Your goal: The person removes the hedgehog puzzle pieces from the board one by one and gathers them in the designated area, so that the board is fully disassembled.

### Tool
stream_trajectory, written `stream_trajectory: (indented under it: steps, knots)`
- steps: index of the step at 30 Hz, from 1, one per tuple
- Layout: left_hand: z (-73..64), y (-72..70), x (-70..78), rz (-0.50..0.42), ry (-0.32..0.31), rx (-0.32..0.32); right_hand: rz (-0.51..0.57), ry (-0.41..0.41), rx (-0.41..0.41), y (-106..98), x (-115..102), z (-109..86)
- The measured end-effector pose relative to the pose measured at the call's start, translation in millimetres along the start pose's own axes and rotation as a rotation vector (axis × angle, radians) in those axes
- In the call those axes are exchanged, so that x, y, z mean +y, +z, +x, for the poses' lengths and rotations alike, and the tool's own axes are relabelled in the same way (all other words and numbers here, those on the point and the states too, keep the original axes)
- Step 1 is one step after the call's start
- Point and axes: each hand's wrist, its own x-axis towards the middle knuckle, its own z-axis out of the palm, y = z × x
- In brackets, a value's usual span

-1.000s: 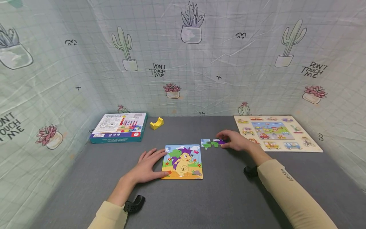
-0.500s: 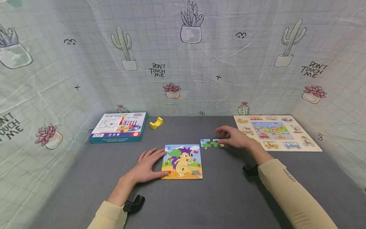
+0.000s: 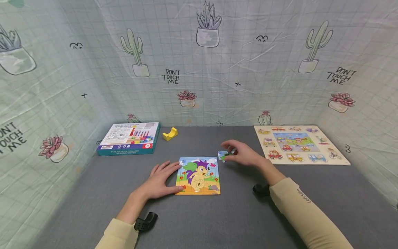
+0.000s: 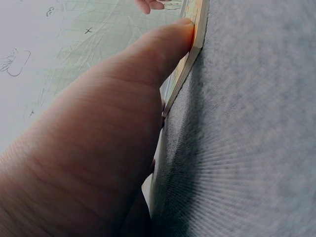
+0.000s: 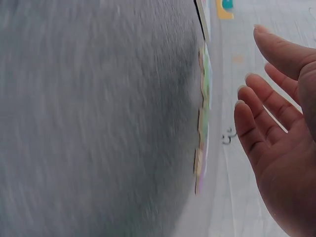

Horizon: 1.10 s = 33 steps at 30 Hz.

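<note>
A square hedgehog jigsaw puzzle [image 3: 199, 177] lies on the grey table. My left hand [image 3: 159, 181] rests at its left side, fingers extended, with the thumb on the lower left corner; in the left wrist view the thumb [image 4: 170, 42] presses on the board's edge [image 4: 198, 37]. Just beyond the puzzle's upper right corner lies a short row of loose puzzle pieces [image 3: 221, 154] in blue, green and purple. My right hand [image 3: 247, 154] hovers over them and hides most of the row. The right wrist view shows its fingers spread and holding nothing, above the row of pieces [image 5: 204, 108].
A flat teal and white box [image 3: 129, 139] lies at the back left, with a yellow curved block [image 3: 170, 134] beside it. At the back right is a wooden vehicle puzzle board [image 3: 337, 160]. A patterned cloth [image 3: 217, 69] closes in the table's back and sides.
My right hand has moved left along the row of pieces, from the purple end toward the blue end, covering more of it. The left hand has stayed put.
</note>
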Motion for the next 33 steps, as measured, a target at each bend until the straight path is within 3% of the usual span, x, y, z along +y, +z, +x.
stream_trajectory:
  steps: [11,21,33]
  knots:
    - [-0.3,0.6,-0.4,0.003,-0.003,0.001,-0.004,-0.041,-0.045,22.6,-15.4,13.0]
    - [0.2,1.0,-0.1,0.007,-0.007,0.000,-0.081,-0.050,-0.099,40.7,-29.5,23.6]
    - [1.1,1.7,-1.2,0.007,-0.008,0.000,-0.217,0.083,-0.140,50.5,-33.9,27.4]
